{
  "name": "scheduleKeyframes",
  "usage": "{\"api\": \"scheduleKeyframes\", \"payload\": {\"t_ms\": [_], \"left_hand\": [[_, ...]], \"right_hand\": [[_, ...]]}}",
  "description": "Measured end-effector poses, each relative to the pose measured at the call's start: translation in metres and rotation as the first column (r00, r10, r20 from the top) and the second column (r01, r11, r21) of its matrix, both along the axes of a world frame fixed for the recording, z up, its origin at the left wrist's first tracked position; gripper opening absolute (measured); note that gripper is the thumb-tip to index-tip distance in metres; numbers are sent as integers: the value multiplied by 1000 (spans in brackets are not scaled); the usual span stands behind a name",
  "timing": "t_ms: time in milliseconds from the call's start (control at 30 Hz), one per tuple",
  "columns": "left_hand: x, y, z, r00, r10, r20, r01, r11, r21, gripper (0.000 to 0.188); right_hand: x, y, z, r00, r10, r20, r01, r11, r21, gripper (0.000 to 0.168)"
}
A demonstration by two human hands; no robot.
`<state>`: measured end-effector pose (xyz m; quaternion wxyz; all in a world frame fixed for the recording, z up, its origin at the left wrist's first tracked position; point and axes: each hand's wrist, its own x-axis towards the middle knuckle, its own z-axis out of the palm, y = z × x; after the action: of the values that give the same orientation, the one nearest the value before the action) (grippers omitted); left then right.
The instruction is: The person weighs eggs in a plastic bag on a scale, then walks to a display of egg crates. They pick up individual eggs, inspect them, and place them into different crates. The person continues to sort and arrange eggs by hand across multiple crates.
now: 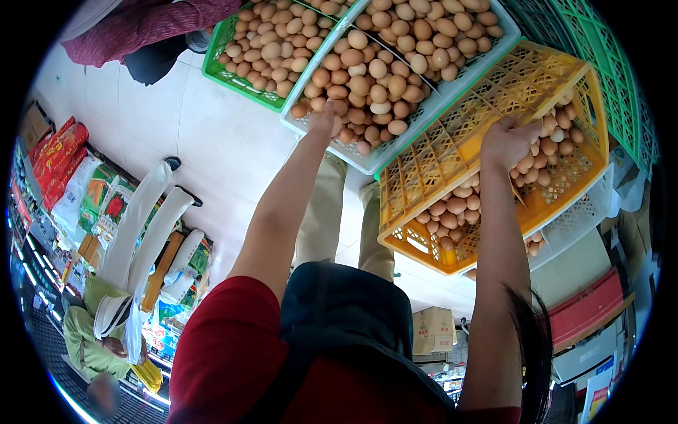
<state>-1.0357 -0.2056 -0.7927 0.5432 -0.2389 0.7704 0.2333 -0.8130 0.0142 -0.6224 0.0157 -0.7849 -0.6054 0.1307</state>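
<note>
My left hand point(322, 123) reaches into the near corner of a white plastic crate point(360, 163) heaped with brown eggs point(377, 93). Its fingers are among the eggs, and I cannot tell whether they grip one. On the right, a yellow plastic crate point(418, 169) stands tilted, its ribbed lattice wall facing up. My right hand point(508, 143) grips the upper rim of this crate, with its fingers over the inner side. More brown eggs point(455, 209) lie inside the yellow crate, partly hidden by my right forearm.
A green crate of eggs point(209, 63) adjoins the white one. Green lattice crates point(609, 63) stand far right. A translucent crate point(582, 212) sits below the yellow one. Someone in a maroon sleeve point(143, 29) is upper left; another person point(98, 328) is near packaged goods point(114, 206).
</note>
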Motion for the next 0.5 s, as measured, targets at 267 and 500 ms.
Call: {"api": "scheduleKeyframes", "payload": {"t_ms": [267, 500], "left_hand": [[-9, 28, 121, 965, -167, 204, -18, 729, 684, 31], [1, 53, 160, 957, -289, 15, 146, 526, 838, 29]], "right_hand": [[-1, 0, 1, 998, -51, 24, 52, 998, -28, 52], [0, 0, -2, 999, -39, 25, 40, 999, -24, 51]]}}
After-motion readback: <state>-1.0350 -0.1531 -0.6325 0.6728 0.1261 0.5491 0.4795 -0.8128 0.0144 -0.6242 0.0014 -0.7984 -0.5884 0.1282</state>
